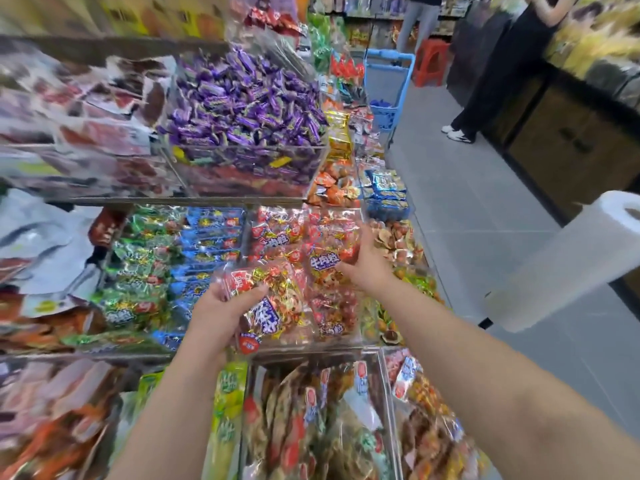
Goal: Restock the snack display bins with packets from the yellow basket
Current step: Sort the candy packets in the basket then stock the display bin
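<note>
The display bins (249, 168) are seen heaped nearly full, the yellow basket being out of view, and restocking is judged under way: one red packet (273, 299) is gripped by the left hand (221, 306) over the middle bin (332, 345), a second packet (325, 261) there touched by the right hand (363, 261), grip unclear.

The red packet (325, 261) that my right hand (367, 268) held by its edge bore a blue label with the white characters 牛肉粒. The same three characters stood in white on a second packet (273, 242) lying in the bin beside it. The clear packet (277, 292) gripped in my left hand (221, 306) carried a like blue label (265, 315), but it was tilted and creased, so I could not read it whole. Its round red sticker (248, 344) was too blurred to read, as was all other print.
</note>
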`<state>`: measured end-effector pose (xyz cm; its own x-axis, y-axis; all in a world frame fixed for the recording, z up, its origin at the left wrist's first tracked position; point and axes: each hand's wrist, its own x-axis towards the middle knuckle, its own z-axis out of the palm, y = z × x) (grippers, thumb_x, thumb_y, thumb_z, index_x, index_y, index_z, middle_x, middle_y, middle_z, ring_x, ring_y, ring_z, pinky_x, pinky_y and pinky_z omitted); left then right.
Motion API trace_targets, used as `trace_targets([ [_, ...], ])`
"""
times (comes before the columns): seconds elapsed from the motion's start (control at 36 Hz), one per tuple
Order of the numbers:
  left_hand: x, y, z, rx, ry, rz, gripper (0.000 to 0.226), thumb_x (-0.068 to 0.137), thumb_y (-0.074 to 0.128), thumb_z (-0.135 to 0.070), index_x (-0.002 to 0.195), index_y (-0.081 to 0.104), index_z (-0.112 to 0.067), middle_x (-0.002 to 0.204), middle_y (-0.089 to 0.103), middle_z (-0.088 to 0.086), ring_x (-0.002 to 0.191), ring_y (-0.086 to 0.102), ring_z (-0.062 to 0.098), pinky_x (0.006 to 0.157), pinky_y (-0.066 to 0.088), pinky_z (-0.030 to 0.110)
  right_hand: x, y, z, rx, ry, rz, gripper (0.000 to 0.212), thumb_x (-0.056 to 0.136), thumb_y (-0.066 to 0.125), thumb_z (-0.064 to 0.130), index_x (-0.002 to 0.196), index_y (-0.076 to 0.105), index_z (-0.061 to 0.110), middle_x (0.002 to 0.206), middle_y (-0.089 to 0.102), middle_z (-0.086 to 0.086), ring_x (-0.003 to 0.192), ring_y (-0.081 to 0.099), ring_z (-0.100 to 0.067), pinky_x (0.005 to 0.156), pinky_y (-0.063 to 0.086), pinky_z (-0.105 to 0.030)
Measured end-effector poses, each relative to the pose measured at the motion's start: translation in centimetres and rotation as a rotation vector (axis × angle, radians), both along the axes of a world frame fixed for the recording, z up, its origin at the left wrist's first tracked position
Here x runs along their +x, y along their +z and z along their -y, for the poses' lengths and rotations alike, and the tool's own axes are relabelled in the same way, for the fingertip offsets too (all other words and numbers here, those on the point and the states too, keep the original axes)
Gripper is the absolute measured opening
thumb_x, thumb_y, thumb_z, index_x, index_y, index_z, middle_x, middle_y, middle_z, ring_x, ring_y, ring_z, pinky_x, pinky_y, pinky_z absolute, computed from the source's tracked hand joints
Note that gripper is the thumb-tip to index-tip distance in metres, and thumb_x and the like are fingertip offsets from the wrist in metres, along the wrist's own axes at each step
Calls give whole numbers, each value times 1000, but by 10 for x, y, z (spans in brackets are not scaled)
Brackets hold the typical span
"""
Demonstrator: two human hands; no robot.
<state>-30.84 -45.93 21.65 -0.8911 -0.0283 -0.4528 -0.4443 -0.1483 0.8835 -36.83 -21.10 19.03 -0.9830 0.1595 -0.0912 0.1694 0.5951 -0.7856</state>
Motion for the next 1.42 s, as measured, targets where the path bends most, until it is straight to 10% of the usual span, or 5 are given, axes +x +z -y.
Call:
trace_targets([
  [0.17, -14, 1, -1, 21, -21, 7, 59, 48, 85, -28, 101, 62, -16, 85, 75, 12, 75, 73, 32, 61, 58, 44, -29, -11, -10, 1022, 230, 77, 88, 79, 69, 21, 147, 13, 27, 156, -2, -16, 144, -6, -38, 114, -3, -52],
  [0.53, -30, -1, -8, 93, -56, 77, 78, 36, 89, -34, 108, 61, -18, 92, 75, 16, 81, 72, 38, 70, 56, 56, -30, -49, 10, 1117, 418, -18, 106, 86, 47, 8, 119, -52, 23, 146, -41, -8, 131, -38, -26, 106, -20, -47],
  [0.89, -30, 1, -7, 28, -230, 110, 75, 36, 89, -32, 102, 62, -10, 84, 75, 15, 74, 73, 33, 56, 57, 39, 1, 27, 20, 263, 435, -295, 59, 88, 60, 41, 142, 39, 27, 151, 23, 3, 140, 13, -11, 115, 13, -33],
  [1.25, -20, -8, -18, -181, -411, 42, 97, 69, 64, -71, 143, 42, -12, 144, 46, -5, 133, 43, 23, 110, 36, 40, 28, 35, 14, 142, 539, 247, 33, 67, 80, 46, 83, 53, 37, 88, 55, 16, 77, 52, 1, 70, 47, -19],
  [1.42, -23, -12, -4, -200, -207, 60, 61, 92, 56, -49, 142, 44, -16, 142, 48, 2, 110, 52, 15, 88, 42, 29, 27, 28, -16, -78, 86, 145, 39, 71, 78, 42, 82, 51, 16, 74, 47, 2, 63, 46, -10, 59, 40, -23],
])
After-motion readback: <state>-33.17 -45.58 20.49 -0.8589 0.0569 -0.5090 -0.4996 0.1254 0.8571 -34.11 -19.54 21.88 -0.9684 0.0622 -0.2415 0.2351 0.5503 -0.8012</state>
